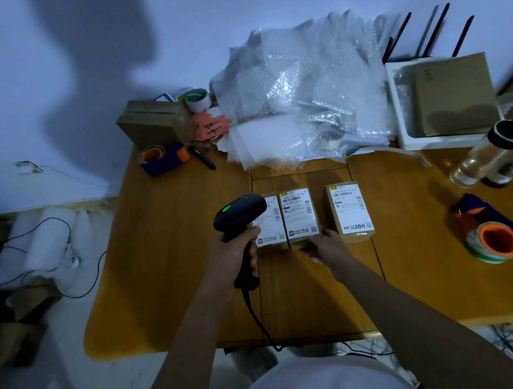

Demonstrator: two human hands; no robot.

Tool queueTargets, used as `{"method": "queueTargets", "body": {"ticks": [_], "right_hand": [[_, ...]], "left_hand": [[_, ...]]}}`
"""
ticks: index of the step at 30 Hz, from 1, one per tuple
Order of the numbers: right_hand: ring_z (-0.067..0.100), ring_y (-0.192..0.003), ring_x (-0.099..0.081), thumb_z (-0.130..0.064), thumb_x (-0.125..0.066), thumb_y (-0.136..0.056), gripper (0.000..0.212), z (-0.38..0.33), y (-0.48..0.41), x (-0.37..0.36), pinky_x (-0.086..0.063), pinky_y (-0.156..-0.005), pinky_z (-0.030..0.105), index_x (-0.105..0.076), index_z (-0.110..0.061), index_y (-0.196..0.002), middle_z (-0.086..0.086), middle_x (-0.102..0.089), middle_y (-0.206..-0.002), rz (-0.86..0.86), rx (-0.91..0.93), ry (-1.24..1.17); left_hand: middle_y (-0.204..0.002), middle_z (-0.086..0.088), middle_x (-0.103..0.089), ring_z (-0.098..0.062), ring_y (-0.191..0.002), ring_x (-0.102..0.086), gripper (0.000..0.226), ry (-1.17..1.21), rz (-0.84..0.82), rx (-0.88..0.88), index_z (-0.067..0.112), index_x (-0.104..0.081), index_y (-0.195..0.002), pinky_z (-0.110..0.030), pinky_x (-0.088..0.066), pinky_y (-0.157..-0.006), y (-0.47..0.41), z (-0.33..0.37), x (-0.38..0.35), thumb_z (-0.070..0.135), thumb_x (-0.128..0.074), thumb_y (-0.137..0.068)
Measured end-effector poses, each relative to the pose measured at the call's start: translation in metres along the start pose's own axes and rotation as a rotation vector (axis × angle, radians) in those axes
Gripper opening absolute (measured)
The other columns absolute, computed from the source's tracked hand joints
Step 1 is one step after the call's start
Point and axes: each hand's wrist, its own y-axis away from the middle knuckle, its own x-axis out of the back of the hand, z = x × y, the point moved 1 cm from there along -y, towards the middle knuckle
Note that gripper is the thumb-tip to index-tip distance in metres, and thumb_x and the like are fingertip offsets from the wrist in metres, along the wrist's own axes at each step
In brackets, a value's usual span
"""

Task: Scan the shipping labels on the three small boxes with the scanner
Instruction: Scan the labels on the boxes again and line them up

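3 small boxes sit in a row on the wooden table (173, 273), labels facing up so the scanner can read them. Taking the middle box (299, 216) as landmark: the left box (271, 222) touches its left side, and the right box (350, 212) stands apart to its right with a clear strip of table between.

The left hand (236, 257) is wrapped tight round the handle of the black scanner (239, 213), pistol style, finger towards the trigger. The scanner head hangs over the upper left part of the left box and hides part of that label; it is tipped down at the label — a green light shows on top. Its cable (257, 320) runs back off the near table edge.

The right hand (324, 247) rests at the near edge of the middle box, fingertips touching the cardboard and partly curled round the bottom end. Whether it really clamps the box or only steadies it I cannot tell; it looks like a hold to stop the box sliding, or to ready it for the next scan.

Judgement: the left box is being scanned now, with the middle and right ones probably next.

Behind the middle box lies a heap of bubble wrap (300, 94); further right of it, a tape roll (495, 242) and a clear bottle (489, 156) — all away from the work.
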Motion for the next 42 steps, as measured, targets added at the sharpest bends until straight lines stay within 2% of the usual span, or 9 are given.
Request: {"method": "queueTargets", "body": {"ticks": [3, 6, 9, 13, 16, 21, 30, 37, 42], "right_hand": [[0.032, -0.119, -0.064, -0.012, -0.059, -0.101, 0.06, 0.002, 0.002, 0.001, -0.057, -0.081, 0.033, -0.034, -0.014, -0.156, 0.015, -0.06, -0.139, 0.015, 0.048, 0.11], [0.029, -0.11, -0.067, -0.01, -0.059, -0.1, 0.054, 0.003, 0.003, 0.003, -0.058, -0.083, 0.039, -0.04, -0.011, -0.151, 0.01, -0.064, -0.126, 0.008, 0.069, 0.208], [0.031, -0.103, -0.069, -0.017, -0.061, -0.1, 0.057, -0.005, 0.005, 0.006, -0.059, -0.086, 0.045, -0.037, -0.01, -0.151, 0.01, -0.065, -0.121, 0.046, 0.126, 0.337], [0.024, -0.106, -0.07, -0.022, -0.058, -0.101, 0.047, -0.018, 0.008, 0.011, -0.059, -0.079, 0.034, -0.044, -0.011, -0.144, 0.009, -0.068, -0.13, 0.021, 0.414, 0.83], [0.026, -0.101, -0.071, -0.022, -0.057, -0.101, 0.039, -0.033, 0.01, 0.017, -0.054, -0.07, 0.029, -0.049, -0.011, -0.137, 0.008, -0.071, -0.122, 0.062, 0.509, 0.991], [0.027, -0.112, -0.062, -0.028, -0.063, -0.096, 0.046, -0.05, 0.005, 0.033, -0.055, -0.089, 0.043, -0.053, -0.01, -0.137, 0.009, -0.061, -0.129, 0.19, 0.518, 1.096], [0.034, -0.137, -0.041, -0.029, -0.067, -0.094, 0.066, -0.059, -0.014, 0.065, -0.044, -0.108, 0.046, -0.038, -0.004, -0.148, 0.017, -0.043, -0.148, 0.294, 0.489, 1.153], [0.038, -0.143, -0.034, -0.044, -0.07, -0.091, 0.089, -0.064, -0.03, 0.081, -0.036, -0.113, 0.047, -0.026, 0.001, -0.153, 0.022, -0.035, -0.154, 0.329, 0.312, 1.111], [0.039, -0.144, -0.033, -0.048, -0.074, -0.088, 0.099, -0.058, -0.041, 0.086, -0.039, -0.113, 0.049, -0.02, 0.0, -0.156, 0.022, -0.031, -0.156, 0.275, 0.232, 1.047]], "left_hand": [[-0.059, -0.003, -0.054, -0.016, -0.049, -0.05, 0.018, -0.006, 0.0, 0.014, 0.01, -0.063, -0.081, -0.027, -0.047, -0.052, 0.0, -0.002, 0.0, 0.022, -0.073, -0.09], [-0.059, -0.003, -0.054, -0.016, -0.049, -0.05, 0.019, -0.006, -0.004, 0.036, 0.01, -0.063, -0.08, -0.028, -0.048, -0.053, -0.002, -0.005, -0.001, 0.022, -0.073, -0.09], [-0.059, -0.003, -0.054, -0.017, -0.049, -0.05, 0.017, -0.006, -0.013, 0.046, 0.008, -0.064, -0.086, -0.03, -0.047, -0.053, -0.007, -0.004, -0.006, 0.022, -0.073, -0.09], [-0.058, -0.002, -0.054, -0.017, -0.049, -0.049, 0.017, -0.013, -0.032, 0.036, 0.009, -0.064, -0.086, -0.032, -0.046, -0.055, -0.013, -0.002, -0.012, 0.022, -0.074, -0.09], [-0.058, -0.002, -0.054, -0.018, -0.05, -0.049, 0.016, -0.019, -0.065, 0.026, 0.01, -0.063, -0.085, -0.031, -0.046, -0.055, -0.015, 0.002, -0.019, 0.02, -0.073, -0.09], [-0.056, -0.003, -0.055, -0.017, -0.046, -0.049, 0.017, -0.023, -0.063, 0.055, 0.008, -0.062, -0.084, -0.031, -0.046, -0.053, -0.022, -0.005, -0.031, 0.019, -0.074, -0.089], [-0.057, -0.004, -0.055, -0.019, -0.047, -0.05, 0.02, -0.035, -0.058, 0.053, 0.009, -0.062, -0.078, -0.033, -0.045, -0.056, -0.027, -0.008, -0.051, 0.021, -0.077, -0.086], [-0.058, -0.003, -0.056, -0.018, -0.048, -0.05, 0.019, -0.035, -0.048, 0.05, 0.01, -0.064, -0.083, -0.036, -0.045, -0.058, -0.032, -0.003, -0.053, 0.023, -0.077, -0.086], [-0.058, -0.002, -0.055, -0.018, -0.047, -0.051, 0.019, -0.045, -0.036, 0.025, 0.009, -0.063, -0.086, -0.035, -0.046, -0.059, -0.033, 0.003, -0.06, 0.023, -0.076, -0.087]]}}
